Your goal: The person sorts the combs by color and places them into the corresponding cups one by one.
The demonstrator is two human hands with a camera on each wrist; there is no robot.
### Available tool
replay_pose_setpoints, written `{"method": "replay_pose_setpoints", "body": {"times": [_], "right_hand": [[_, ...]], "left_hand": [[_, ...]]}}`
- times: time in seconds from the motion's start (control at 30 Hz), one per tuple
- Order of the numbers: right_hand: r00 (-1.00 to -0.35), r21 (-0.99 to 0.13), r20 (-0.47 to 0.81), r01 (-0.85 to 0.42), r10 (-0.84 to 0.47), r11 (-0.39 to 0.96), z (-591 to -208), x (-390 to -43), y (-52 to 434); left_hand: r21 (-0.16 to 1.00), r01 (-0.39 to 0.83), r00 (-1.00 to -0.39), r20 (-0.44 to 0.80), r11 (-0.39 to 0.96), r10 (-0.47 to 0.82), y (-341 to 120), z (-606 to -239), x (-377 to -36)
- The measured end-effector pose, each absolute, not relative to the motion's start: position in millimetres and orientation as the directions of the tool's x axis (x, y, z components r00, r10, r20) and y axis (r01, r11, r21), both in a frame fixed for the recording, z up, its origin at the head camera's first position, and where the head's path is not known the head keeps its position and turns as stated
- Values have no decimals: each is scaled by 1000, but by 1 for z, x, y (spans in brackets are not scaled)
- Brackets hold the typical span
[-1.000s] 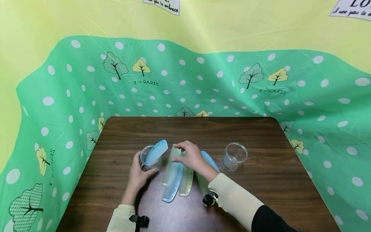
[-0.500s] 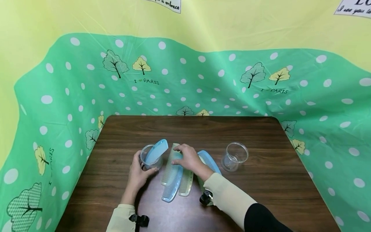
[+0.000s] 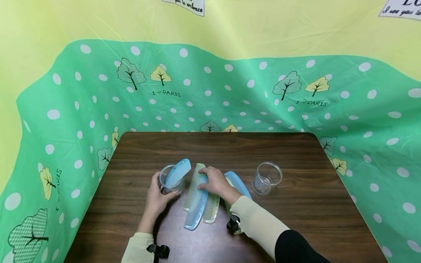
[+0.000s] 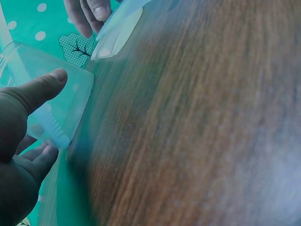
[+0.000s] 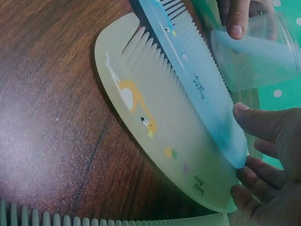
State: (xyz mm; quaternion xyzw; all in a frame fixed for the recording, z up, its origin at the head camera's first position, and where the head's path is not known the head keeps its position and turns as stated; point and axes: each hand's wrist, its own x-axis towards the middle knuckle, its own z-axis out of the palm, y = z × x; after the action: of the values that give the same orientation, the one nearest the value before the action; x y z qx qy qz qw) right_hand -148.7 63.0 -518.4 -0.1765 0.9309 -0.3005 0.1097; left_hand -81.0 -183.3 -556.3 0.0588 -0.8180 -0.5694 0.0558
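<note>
Dark wooden table (image 3: pixel 296 226), loose combs (image 3: pixel 197 204), two clear cups (image 3: pixel 265 178)

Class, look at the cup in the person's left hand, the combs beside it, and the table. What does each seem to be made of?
Cup: clear, glossy, probably plastic; the blue comb inside shows through.
Combs: translucent moulded plastic, smooth, with printed pictures.
Table: dark wood grain, slight sheen; possibly laminate.
</note>
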Motion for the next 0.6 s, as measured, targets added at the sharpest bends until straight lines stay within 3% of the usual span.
{"method": "replay_pose_setpoints", "body": {"times": [0.6], "right_hand": [[-915,-614,-94,-257,-393,746,-513,-153,59]], "left_hand": [[940,-20,-986,37,341,-161,-183,-557,-80]]}}
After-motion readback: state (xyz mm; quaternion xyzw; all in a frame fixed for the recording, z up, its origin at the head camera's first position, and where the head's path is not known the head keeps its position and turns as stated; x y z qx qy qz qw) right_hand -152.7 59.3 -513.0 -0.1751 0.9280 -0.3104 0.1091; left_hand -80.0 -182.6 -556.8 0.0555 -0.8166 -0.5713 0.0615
